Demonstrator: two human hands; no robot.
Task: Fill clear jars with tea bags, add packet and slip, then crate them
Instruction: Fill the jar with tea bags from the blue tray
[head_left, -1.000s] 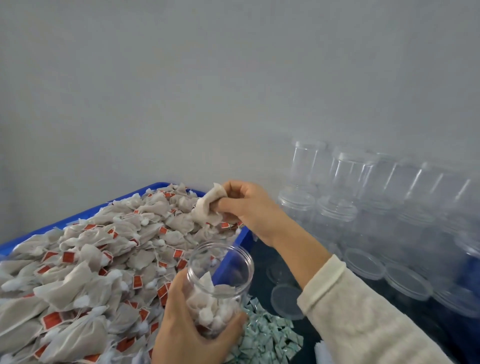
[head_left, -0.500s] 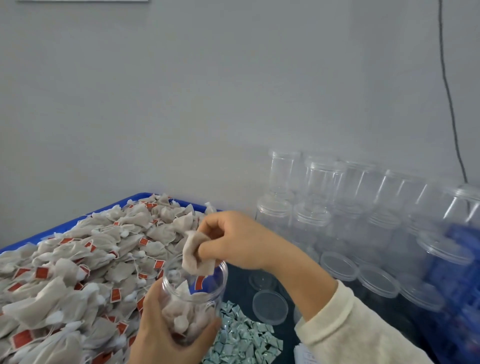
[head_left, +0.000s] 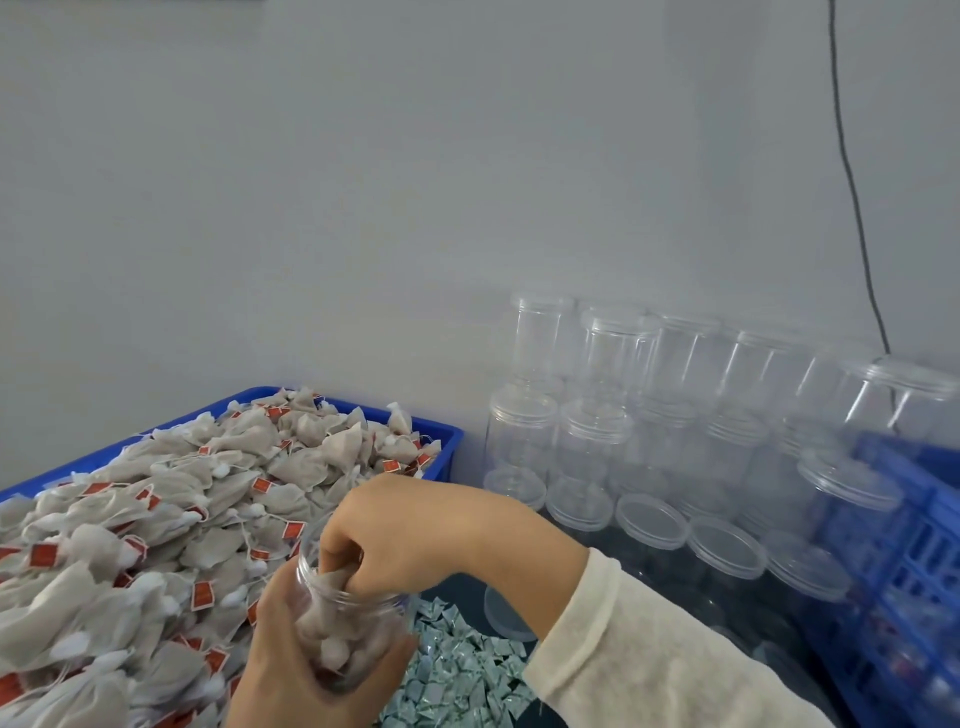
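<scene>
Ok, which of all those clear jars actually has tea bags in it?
Only the jar gripped by the left hand, lidless, right hand fingers inside. The stacked jars by the wall are empty and lidded.

Soft even light (blurred edges)

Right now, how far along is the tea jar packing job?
Early. In hand: the left hand holds a part-filled clear jar while the right hand pushes a tea bag in. Left: packet from the green pile, slip, crating in the blue crate. The stacked jars look empty.
</scene>
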